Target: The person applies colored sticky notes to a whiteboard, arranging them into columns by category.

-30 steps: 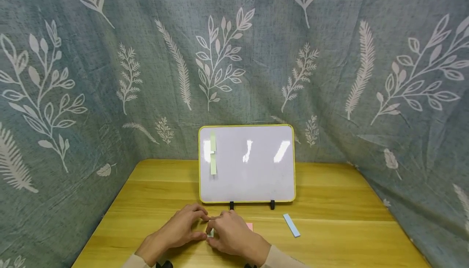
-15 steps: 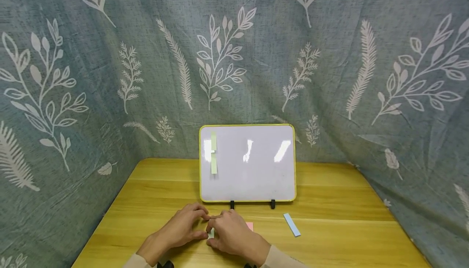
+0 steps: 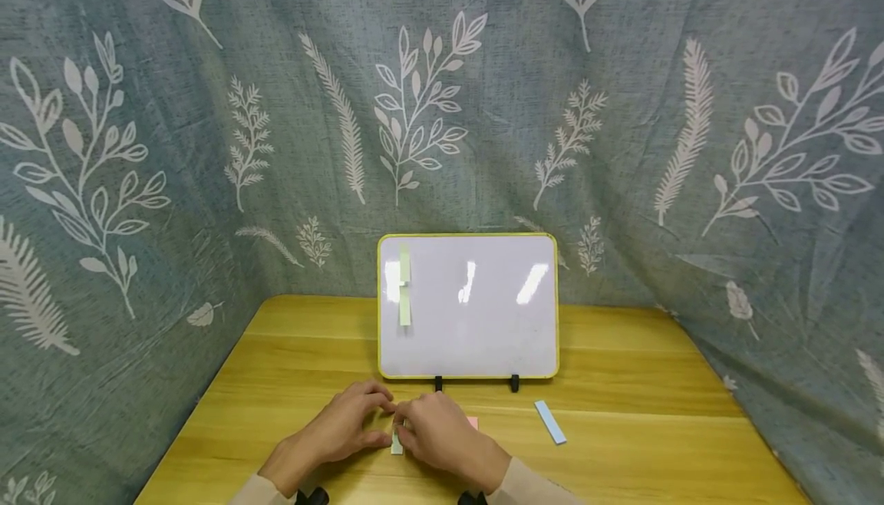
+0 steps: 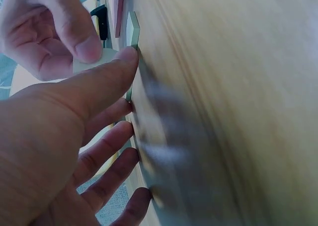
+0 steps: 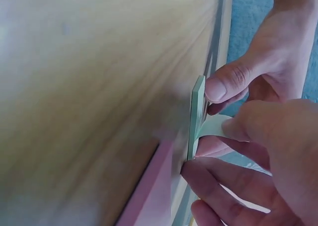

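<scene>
A narrow pale green sticky note pad [image 3: 397, 447] lies on the table between the two hands. My left hand [image 3: 345, 424] steadies it from the left; in the left wrist view the thumb and index finger sit against the pad's edges, the other fingertips resting on the table. Over the pad, my right hand [image 3: 438, 432] pinches the top sheet [image 5: 213, 125] between thumb and index finger. That sheet curls up and away from the pad, one end still attached. A pink sticky note pad [image 3: 473, 422] lies partly behind the right hand.
A yellow-framed whiteboard [image 3: 476, 348] stands on black feet [image 3: 514, 384] behind the hands. Two green sticky notes, an upper note [image 3: 405, 265] and a lower note [image 3: 404, 308], hang at its left. A blue sticky note pad [image 3: 550, 422] lies on the table to the right.
The right hand's fingers have shifted slightly up and right, lifting the sheet, and more of the green pad's near end shows. My left hand has stayed about where it was.
</scene>
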`<state>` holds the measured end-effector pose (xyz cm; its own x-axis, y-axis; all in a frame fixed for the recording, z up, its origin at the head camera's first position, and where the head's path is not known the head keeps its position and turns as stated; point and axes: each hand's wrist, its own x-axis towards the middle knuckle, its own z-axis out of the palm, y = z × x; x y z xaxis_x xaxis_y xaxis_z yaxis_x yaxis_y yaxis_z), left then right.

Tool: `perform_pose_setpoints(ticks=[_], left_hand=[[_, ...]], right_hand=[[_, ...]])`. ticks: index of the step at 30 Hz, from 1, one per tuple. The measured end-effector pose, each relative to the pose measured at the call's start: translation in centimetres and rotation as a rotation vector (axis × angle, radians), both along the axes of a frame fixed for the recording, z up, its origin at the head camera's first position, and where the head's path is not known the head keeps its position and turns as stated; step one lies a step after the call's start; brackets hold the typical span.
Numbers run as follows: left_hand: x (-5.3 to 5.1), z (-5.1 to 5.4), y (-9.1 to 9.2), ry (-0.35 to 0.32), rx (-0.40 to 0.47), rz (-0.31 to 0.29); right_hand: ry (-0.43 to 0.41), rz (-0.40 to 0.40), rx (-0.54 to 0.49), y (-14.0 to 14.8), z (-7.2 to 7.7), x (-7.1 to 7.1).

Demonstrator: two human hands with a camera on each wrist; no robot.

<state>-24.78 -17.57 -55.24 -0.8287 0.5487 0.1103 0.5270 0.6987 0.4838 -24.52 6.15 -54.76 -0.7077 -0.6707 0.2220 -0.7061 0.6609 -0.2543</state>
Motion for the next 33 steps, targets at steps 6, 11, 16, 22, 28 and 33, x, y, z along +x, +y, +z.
perform_pose_setpoints(ticks=[6,11,16,22,28,33], left_hand=[[0.0,0.3,0.5,0.010,0.011,0.025],[0.3,0.2,1.2,0.008,0.005,0.092],[0.7,0.0,1.7,0.005,0.022,0.135],[1.0,-0.2,1.6,0.001,0.022,0.154],[1.0,-0.3,1.7,0.013,0.035,0.144],[0.8,-0.1,1.9,0.026,0.030,0.147]], right_hand=[[-0.175,-0.076,-0.220,0.2,0.1,-0.8],[-0.221,-0.136,-0.330,0.3,-0.1,-1.2],[-0.209,-0.193,-0.410,0.3,-0.2,-1.3],[-0.217,-0.216,-0.438,0.0,-0.4,-1.4],[-0.169,-0.231,-0.440,-0.4,-0.2,-1.7],[-0.134,-0.244,-0.424,-0.6,0.1,-2.4]])
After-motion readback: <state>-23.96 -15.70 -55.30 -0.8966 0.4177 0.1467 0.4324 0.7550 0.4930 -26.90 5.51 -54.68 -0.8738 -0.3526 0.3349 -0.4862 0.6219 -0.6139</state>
